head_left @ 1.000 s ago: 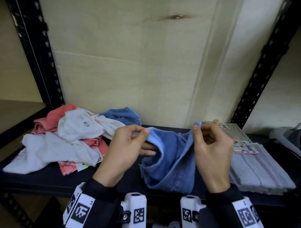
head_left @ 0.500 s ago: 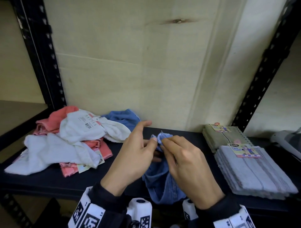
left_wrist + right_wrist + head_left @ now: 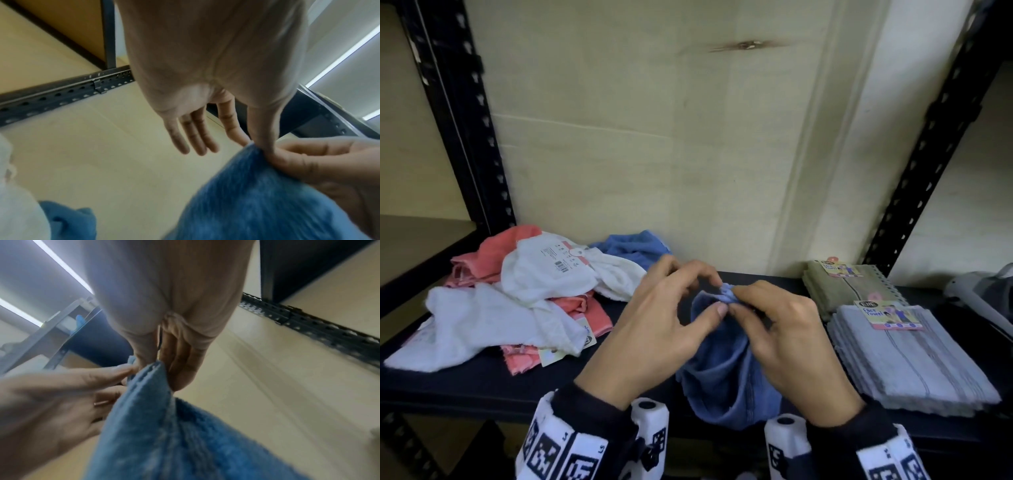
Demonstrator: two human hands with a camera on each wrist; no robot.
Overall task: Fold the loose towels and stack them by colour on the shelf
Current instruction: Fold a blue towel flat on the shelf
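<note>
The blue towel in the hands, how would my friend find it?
Look at the dark shelf, between the messy pile on its left and the neat stacks on its right. Both hands meet there, pinching the top of a hanging blue towel. The other blue towel lies behind the pile, untouched.

We see dim, even light on the shelf [image 3: 465, 383]; bright ceiling strips [image 3: 339, 56] glare in both wrist views, where motion blur softens everything and the frames bend at their edges.

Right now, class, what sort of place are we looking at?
Probably a shop stockroom or storage rack: black slotted metal uprights, a dark shelf, and folded towels bearing a retail "Face Towel" tag.
</note>
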